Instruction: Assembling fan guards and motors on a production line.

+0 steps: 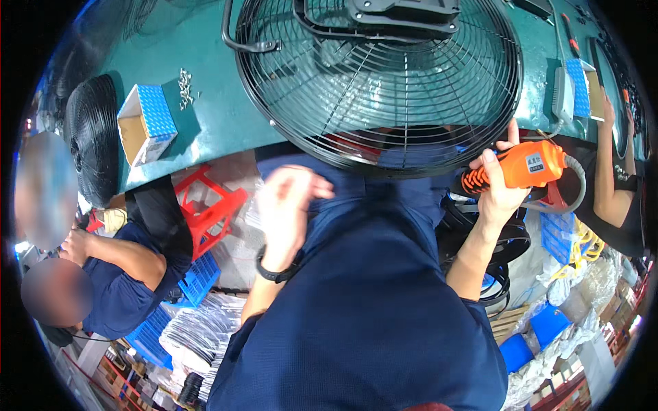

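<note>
A round black wire fan guard (404,103) lies on the green table in front of me and reaches over its near edge. Across its far part is a black bracket with a motor housing (404,15). My right hand (499,181) is wrapped round an orange electric screwdriver (531,164) with a grey cable, beside the guard's near right rim. My left hand (291,198), wearing a black wristband, hangs in the air just off the near left rim. Motion smears its fingers, so I cannot see whether they hold anything.
On the green table (199,44), left, are loose screws (185,89), an open blue-and-white box (147,123) and a black coiled-looking disc (94,137). A co-worker sits at left; another person's arm (606,164) reaches a second box (586,89) at right. A red stool (212,209) stands below.
</note>
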Motion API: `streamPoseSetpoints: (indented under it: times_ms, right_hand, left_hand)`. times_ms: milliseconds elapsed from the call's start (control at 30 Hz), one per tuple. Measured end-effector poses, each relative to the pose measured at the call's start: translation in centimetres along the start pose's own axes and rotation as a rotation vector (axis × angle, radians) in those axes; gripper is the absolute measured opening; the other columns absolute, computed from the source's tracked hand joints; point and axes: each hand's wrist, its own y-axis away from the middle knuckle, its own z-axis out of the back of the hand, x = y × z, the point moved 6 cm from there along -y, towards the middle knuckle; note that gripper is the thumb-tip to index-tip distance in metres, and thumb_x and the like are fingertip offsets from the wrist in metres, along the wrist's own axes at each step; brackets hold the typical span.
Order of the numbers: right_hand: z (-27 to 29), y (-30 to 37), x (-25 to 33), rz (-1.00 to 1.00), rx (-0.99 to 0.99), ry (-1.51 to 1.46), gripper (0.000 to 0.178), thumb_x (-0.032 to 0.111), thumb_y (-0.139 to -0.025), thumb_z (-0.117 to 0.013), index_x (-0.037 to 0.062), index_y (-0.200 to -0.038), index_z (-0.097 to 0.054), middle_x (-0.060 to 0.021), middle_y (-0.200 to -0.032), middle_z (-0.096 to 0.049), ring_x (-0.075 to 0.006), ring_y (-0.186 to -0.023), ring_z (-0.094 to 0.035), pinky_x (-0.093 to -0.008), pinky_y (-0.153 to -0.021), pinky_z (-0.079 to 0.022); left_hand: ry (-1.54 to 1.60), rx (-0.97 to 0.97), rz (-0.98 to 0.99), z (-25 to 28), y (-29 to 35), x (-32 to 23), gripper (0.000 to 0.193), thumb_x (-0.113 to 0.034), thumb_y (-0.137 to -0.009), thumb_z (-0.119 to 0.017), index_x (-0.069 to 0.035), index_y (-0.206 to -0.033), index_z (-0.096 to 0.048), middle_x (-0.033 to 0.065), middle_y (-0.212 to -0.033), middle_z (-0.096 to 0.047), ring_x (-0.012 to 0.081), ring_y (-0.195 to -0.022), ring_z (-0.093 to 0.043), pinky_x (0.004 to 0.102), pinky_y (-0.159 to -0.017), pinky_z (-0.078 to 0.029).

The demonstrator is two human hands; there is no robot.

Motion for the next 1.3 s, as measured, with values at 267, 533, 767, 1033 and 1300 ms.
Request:
streamPoseSetpoints:
  times_ms: [267,533,767,1033,1300]
  right_hand:
    - [-1.2,1.2,1.2,0.024,-0.027,0.055,0.041,-0.006,-0.074,-0.063,-0.0111,-0.112,-0.047,-0.0258,-0.133,-0.045,-0.0203,-0.059,-0.063,-0.0281,-0.058,-0.053]
    - [-1.5,2.2,3.6,0.19,0.143,-0.09,0.031,-0.006,-0.076,-0.055,-0.0039,-0.107,-0.05,-0.0409,-0.111,-0.053,-0.0241,-0.072,-0.065,-0.0335,-0.071,-0.053]
    - [-3.0,1.4,3.7,0.24,0.277,-0.109,0.032,-0.002,-0.082,-0.053,-0.0032,-0.114,-0.052,-0.0438,-0.129,-0.037,-0.0205,-0.065,-0.062,-0.034,-0.068,-0.052]
    - [-5.4,1.8,4.0,0.257,0.354,-0.1,0.032,-0.005,-0.077,-0.056,-0.0013,-0.109,-0.052,-0.0306,-0.085,-0.063,-0.0331,-0.091,-0.064,-0.0385,-0.081,-0.052]
    - [-5.8,1.7,3.8,0.197,0.373,-0.123,0.035,-0.004,-0.075,-0.057,-0.0032,-0.109,-0.052,-0.0471,-0.119,-0.043,-0.0204,-0.065,-0.066,-0.0285,-0.066,-0.053]
  left_hand:
    - [0.621,0.342,0.123,-8.6,-1.4,4.1,0.039,-0.022,-0.094,-0.055,-0.003,-0.127,-0.045,0.0146,-0.129,-0.052,0.0298,-0.125,-0.046,0.0456,-0.106,-0.035]
    - [0.802,0.142,-0.137,-3.9,-2.4,3.8,0.029,-0.029,-0.095,-0.053,-0.006,-0.111,-0.049,0.0108,-0.11,-0.06,0.0284,-0.104,-0.06,0.0445,-0.092,-0.048]
    - [0.795,0.193,-0.155,-4.4,-2.0,4.8,0.036,-0.033,-0.095,-0.05,-0.003,-0.116,-0.049,0.0132,-0.115,-0.056,0.0302,-0.113,-0.053,0.047,-0.105,-0.036]
    - [0.883,0.225,-0.322,-4.0,-2.5,4.7,0.019,-0.019,-0.092,-0.052,-0.003,-0.103,-0.051,0.0105,-0.103,-0.058,0.0289,-0.099,-0.057,0.0483,-0.091,-0.044]
    - [0.934,0.154,-0.272,-3.3,-2.5,4.4,0.015,-0.015,-0.091,-0.052,-0.005,-0.102,-0.051,0.0076,-0.1,-0.057,0.0288,-0.099,-0.056,0.0481,-0.09,-0.045]
